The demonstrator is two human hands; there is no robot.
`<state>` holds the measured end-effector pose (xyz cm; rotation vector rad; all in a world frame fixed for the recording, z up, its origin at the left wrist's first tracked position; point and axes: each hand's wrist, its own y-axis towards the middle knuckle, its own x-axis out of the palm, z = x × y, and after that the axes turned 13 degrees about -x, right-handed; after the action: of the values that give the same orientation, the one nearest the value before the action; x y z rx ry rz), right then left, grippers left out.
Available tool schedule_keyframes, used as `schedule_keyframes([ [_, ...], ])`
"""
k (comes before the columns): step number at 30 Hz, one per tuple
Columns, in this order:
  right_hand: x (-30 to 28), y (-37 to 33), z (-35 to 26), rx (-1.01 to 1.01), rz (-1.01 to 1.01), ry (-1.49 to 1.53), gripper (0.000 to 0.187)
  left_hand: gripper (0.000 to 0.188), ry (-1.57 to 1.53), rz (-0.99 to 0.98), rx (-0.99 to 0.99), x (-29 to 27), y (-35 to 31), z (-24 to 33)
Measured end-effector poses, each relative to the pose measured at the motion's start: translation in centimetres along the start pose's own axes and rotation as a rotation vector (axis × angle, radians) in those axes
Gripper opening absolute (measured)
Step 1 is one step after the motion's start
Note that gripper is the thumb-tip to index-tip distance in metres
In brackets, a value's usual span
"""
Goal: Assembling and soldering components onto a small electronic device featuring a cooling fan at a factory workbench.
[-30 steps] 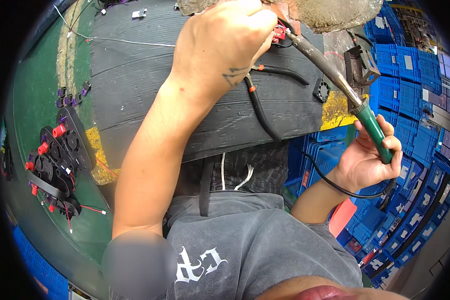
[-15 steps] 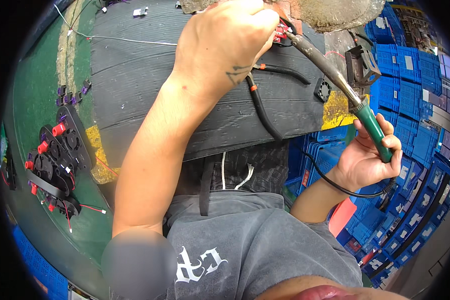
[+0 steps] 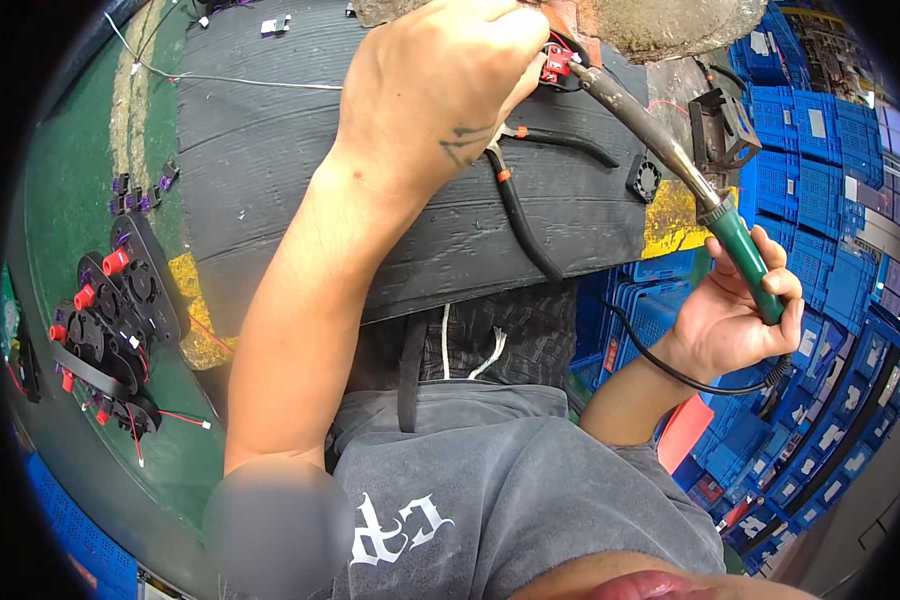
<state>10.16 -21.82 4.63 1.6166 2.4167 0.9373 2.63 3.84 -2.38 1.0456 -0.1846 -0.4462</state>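
Observation:
My right hand (image 3: pixel 735 305) is wrapped round the green handle of a soldering iron (image 3: pixel 660 140). The iron slants up and to the left, its tip at a small red part (image 3: pixel 557 63) with dark wires beside it; whether tip and part touch is too small to tell. Right beside that part, my left hand (image 3: pixel 445 85) is closed with its knuckles up. Its fingertips are hidden, so what they hold does not show. A thin grey wire (image 3: pixel 260 81) runs from the left toward this hand and disappears behind it. Below the hand lie pliers (image 3: pixel 520 205) with black handles and orange bands.
Black corrugated sheeting (image 3: pixel 260 170) covers the work surface. A small fan (image 3: pixel 645 180) and a black bracket (image 3: pixel 720 130) lie near its right edge. A brownish, rough-surfaced block (image 3: pixel 670 30) stands at the back. Black housings with red parts (image 3: pixel 120 300) sit at left; blue crates (image 3: pixel 790 150) are stacked at right.
My left hand has shifted slightly left, and more of the red part shows beside it. The right hand and soldering iron have hardly moved.

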Motion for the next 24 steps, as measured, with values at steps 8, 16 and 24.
schedule_keyframes([
  [8, 0.01, 0.04, -0.01, -0.001, -0.014, 0.000, 0.038, 0.004, 0.024, 0.009, -0.016, -0.15, -0.01, 0.14],
  [16, -0.07, 0.04, -0.17, -0.006, -0.007, -0.013, 0.038, 0.004, 0.046, 0.020, -0.047, -0.19, 0.05, 0.48],
  [24, -0.15, 0.04, -0.16, -0.007, 0.006, -0.012, 0.038, 0.006, 0.041, 0.021, -0.052, -0.31, 0.10, 0.47],
])
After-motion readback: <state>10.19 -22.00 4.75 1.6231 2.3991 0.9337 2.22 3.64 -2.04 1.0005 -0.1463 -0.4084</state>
